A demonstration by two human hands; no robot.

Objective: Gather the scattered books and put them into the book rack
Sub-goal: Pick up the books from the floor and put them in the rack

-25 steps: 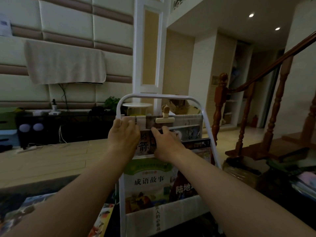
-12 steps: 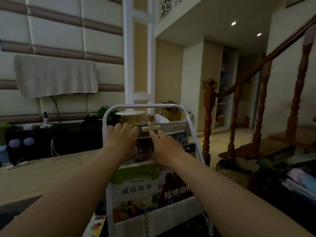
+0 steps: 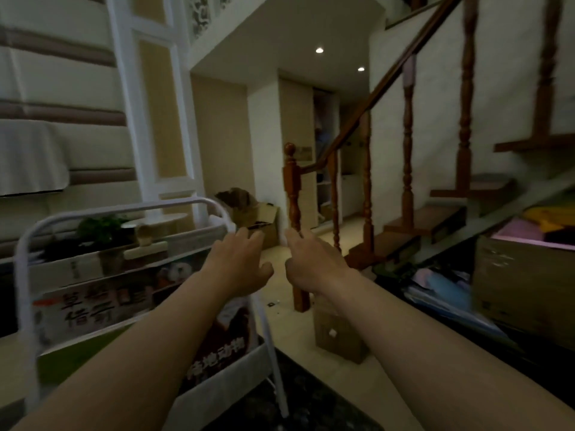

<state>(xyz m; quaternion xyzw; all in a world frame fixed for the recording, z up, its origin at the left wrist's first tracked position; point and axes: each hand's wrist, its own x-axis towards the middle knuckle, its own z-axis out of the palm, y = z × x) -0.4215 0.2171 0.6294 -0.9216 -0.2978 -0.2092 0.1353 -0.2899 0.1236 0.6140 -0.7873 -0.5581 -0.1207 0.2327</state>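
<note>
Right, your left hand (image 3: 239, 265) and right hand (image 3: 311, 264) hang empty, fingers loose, by the book rack (image 3: 124, 209); look down, find the next scattered book, grip its spine.

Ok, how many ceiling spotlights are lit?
2, both in the recessed ceiling beyond the rack: left spotlight, and right spotlight slightly lower in the picture. Others may be out of view.

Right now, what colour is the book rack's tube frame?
The book rack frame is white, seen in the head view.
</note>
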